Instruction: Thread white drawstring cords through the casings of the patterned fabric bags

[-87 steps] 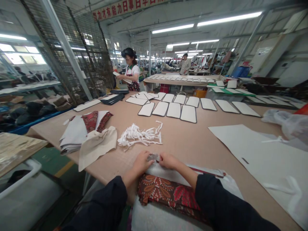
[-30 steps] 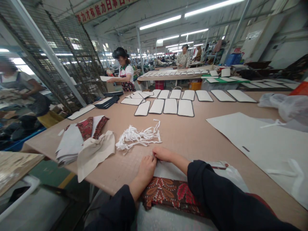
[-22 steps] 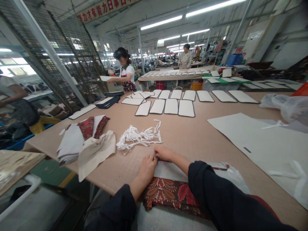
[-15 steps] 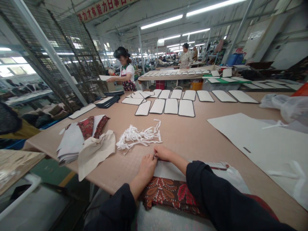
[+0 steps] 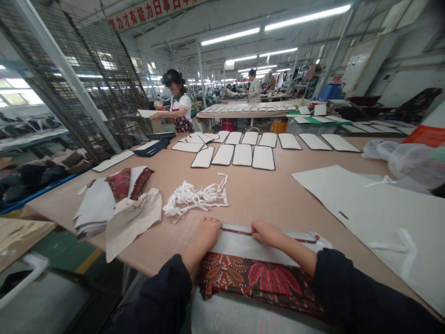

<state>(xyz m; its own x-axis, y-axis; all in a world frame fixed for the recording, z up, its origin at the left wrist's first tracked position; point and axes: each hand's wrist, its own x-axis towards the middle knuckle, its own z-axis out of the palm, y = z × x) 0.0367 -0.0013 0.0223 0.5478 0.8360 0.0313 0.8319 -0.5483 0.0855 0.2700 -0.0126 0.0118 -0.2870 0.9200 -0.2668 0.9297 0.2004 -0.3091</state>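
Note:
My left hand rests at the left end of a white fabric panel near the table's front edge, fingers curled down onto its top edge. My right hand presses the same folded edge further right, fingers bent over it. A red-brown patterned cloth lies under the white panel and hangs toward me. A narrow dark red strip shows along the panel's far edge between my hands.
A tangle of white tape lies just beyond my hands. Stacked fabric pieces sit at the left; a large white sheet at the right. Rows of white panels cover the far table. A person stands at the far end.
My right hand has slid rightward along the panel's top edge, away from my left hand, which it touched half a second ago. The camera has shifted slightly.

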